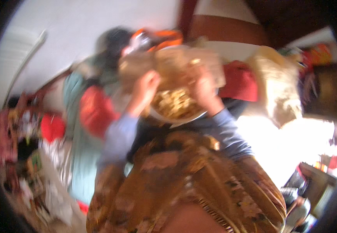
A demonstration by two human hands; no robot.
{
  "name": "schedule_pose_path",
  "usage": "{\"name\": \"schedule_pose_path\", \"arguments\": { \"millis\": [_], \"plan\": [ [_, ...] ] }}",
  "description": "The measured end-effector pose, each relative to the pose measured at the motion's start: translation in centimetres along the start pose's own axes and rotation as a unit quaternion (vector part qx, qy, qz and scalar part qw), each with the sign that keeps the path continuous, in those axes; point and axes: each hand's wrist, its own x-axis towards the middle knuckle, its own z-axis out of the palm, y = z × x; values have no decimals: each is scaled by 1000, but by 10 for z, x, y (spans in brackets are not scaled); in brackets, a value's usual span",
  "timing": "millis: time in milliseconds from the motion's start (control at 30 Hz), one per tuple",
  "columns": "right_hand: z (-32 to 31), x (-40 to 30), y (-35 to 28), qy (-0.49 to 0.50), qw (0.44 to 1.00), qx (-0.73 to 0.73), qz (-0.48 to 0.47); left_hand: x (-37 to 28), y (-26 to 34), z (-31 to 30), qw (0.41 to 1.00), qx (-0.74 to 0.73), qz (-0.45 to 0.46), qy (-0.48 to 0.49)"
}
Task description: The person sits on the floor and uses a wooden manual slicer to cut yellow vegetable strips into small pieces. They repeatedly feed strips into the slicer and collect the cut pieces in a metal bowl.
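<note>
A pale-rimmed bowl (180, 120) lies in front of me, holding a heap of pale yellow pieces (175, 102); blur keeps me from naming them. My left hand (146, 90) is over the bowl's left side, its fingers curled. On the right side, my right hand (204, 87) reaches past the rim, fingers pointing away from me. A small pale spot (195, 61) shows near its fingertips, but whether it is gripped is unclear. Brown box-like shapes (172, 62), badly smeared, stand just beyond both hands.
Left of the bowl are red cloth (95, 109) and pale green cloth (82, 171). Orange items (168, 38) sit at the back. To the right are a red fabric bundle (239, 81) and a pale sack (282, 84). Strong light floods the floor (273, 145) at right.
</note>
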Motion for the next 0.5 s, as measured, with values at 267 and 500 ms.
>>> {"name": "schedule_pose_path", "arguments": {
  "millis": [267, 500],
  "plan": [
    [12, -7, -43, -4, 979, 204, -27, -53, 67, 0, 916, -306, -242, -90],
    [20, -38, -75, -305, 707, 635, -64, -59, 24, -36, 984, -122, -55, -121]
  ]
}}
